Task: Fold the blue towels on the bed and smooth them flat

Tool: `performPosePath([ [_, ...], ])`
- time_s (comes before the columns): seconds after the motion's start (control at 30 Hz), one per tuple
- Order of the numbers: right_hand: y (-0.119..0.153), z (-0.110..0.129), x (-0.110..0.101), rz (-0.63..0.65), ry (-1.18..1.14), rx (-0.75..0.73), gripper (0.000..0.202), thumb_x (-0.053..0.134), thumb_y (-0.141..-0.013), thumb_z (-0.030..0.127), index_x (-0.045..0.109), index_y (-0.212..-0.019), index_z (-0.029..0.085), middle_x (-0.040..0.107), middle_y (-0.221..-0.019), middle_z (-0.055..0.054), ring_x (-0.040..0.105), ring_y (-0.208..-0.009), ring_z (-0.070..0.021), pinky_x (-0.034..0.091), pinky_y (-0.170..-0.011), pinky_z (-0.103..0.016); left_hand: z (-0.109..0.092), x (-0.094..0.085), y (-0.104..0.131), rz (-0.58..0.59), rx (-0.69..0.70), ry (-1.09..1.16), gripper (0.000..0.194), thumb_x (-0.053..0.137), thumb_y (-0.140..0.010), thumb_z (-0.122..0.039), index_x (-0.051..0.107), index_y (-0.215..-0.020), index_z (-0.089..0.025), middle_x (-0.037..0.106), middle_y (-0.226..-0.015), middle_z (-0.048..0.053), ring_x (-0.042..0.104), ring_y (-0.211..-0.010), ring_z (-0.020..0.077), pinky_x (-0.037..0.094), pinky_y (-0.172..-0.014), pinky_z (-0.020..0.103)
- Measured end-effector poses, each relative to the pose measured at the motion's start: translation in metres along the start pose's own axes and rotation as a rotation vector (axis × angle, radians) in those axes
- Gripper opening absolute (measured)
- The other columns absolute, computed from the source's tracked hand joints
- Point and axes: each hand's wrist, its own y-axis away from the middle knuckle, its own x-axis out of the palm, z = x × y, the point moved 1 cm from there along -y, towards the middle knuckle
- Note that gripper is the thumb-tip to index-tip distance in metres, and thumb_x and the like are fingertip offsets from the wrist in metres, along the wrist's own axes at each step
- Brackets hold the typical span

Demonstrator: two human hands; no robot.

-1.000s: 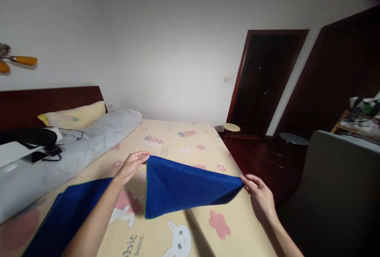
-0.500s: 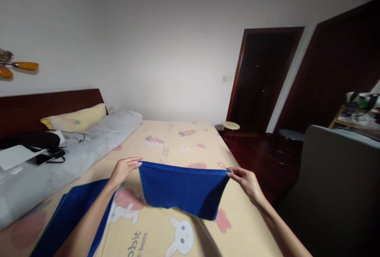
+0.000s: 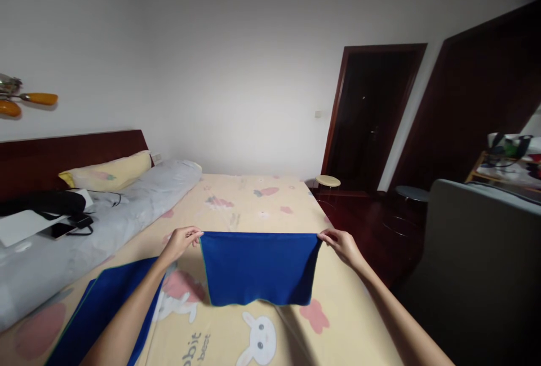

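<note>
A blue cloth (image 3: 260, 267) hangs between my two hands over the bed, its top edge stretched nearly straight and its lower edge slightly wavy. My left hand (image 3: 186, 240) pinches its upper left corner. At the upper right corner, my right hand (image 3: 339, 242) pinches it between thumb and fingers. More blue cloth (image 3: 105, 292) lies flat on the bed at the lower left, partly hidden behind my left forearm. The bed sheet (image 3: 240, 208) is cream with carrot and rabbit prints.
Grey bedding (image 3: 139, 214) runs along the left side, with a phone (image 3: 62, 230), cables and a black item on it. A yellow pillow (image 3: 112, 172) leans by the headboard. Right of the bed stand a round stool (image 3: 328, 181) and a dark panel (image 3: 473, 264).
The top edge of the held cloth has become straighter and more level. My hands are slightly closer together, with my right hand a little higher and further left. The view has shifted slightly.
</note>
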Motion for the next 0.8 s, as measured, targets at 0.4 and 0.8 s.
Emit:
performPosePath([
  [0.4,-0.045,-0.012,0.021,-0.007,-0.171,0.169,0.05,0.065,-0.064,0.069,0.059,-0.059,0.02,0.062,-0.043,-0.002,0.052,-0.033,-0.0128,0.039,-0.043,-0.025,0.004,0.026,-0.059,0.028,0.014,-0.001,0.041,0.063,-0.07,-0.058,0.062,-0.056,-0.019,0.058,-0.046,-0.002,0.047,-0.042,0.0101,0.036,-0.048,0.024],
  [0.8,0.08,-0.04,0.043,0.021,-0.46,0.252,0.056,0.067,-0.061,0.071,0.066,-0.07,0.015,0.07,-0.066,-0.01,0.065,-0.061,-0.021,0.049,-0.054,-0.032,0.057,0.053,0.058,0.003,-0.067,-0.018,0.048,0.057,-0.071,-0.066,0.065,-0.057,-0.021,0.063,-0.053,0.001,0.053,-0.051,0.0155,0.042,-0.051,0.027],
])
